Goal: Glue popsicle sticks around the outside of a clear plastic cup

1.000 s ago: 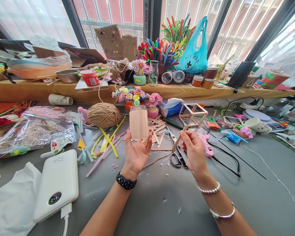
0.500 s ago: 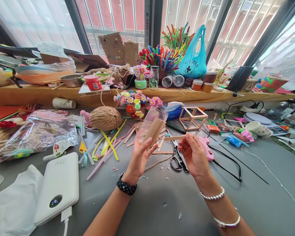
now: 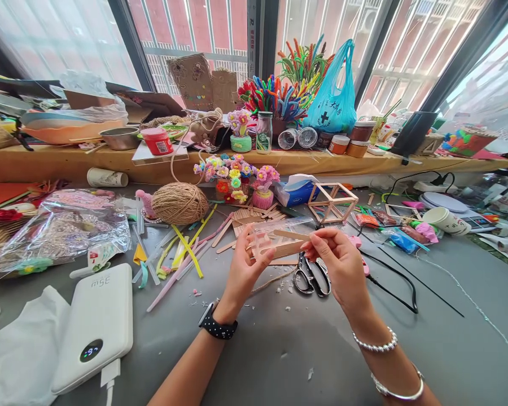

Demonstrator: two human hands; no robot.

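Note:
My left hand (image 3: 241, 273), wearing a watch, is wrapped round a clear plastic box (image 3: 261, 226) with flat wooden craft sticks along its side. The box is tipped nearly level above the table. Between the thumb and fingers of my right hand (image 3: 342, 265) is the end of a craft stick (image 3: 290, 234), held against the box; whether it is stuck on there I cannot tell. Below the right hand lie black-handled scissors (image 3: 303, 280). A pink glue gun (image 3: 356, 242) is partly hidden behind that hand. Loose craft sticks (image 3: 248, 219) are piled behind the box.
A ball of twine (image 3: 180, 203) and yellow strips (image 3: 189, 252) lie left of my hands. A white power bank (image 3: 97, 324) is at front left. Behind stand pipe-cleaner flowers (image 3: 237, 175) and a wooden cube frame (image 3: 332, 204). A black cord (image 3: 402, 282) loops at right.
The box has turned from leaning upright to nearly level and moved right. My right hand has brought its craft stick against the box's side.

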